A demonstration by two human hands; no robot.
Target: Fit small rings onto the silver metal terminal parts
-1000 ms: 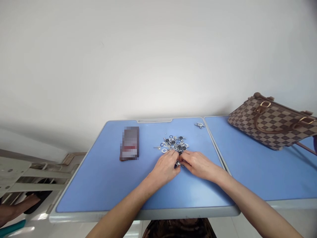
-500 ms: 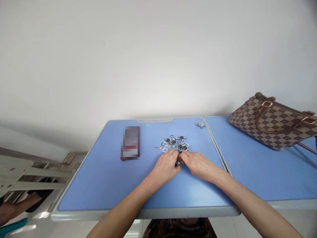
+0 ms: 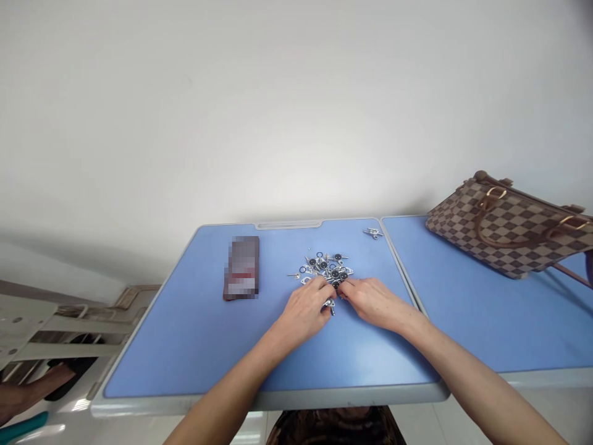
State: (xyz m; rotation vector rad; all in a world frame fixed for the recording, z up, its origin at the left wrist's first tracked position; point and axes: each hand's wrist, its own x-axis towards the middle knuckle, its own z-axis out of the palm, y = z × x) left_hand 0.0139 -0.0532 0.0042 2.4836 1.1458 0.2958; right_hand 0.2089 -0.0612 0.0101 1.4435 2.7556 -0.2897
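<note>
**Here, 2 hands meet at the near edge of a heap of hardware**

Both forearms reach in from the lower edge and converge at the middle of the blue desk (image 3: 194, 346). The left hand (image 3: 306, 309) lies palm down with its knuckles up. Its grip is closed on a small metal part (image 3: 330, 304), which sits just off the desk surface between the 2 hands. The right hand (image 3: 373, 301) is also palm down, fingers curled towards the left. Its fingertips touch the near side of the heap of metal parts (image 3: 327, 266), and I cannot tell whether its grip is closed on anything.

The heap is rings, washers and small bolts, loose on the desk. A dark flat object (image 3: 241, 276) lies well to its left, and 1 stray metal piece (image 3: 373, 233) lies near the far right corner. On the adjoining desk (image 3: 486, 321) a checkered handbag (image 3: 509, 232) rests; its inside does not show.
</note>
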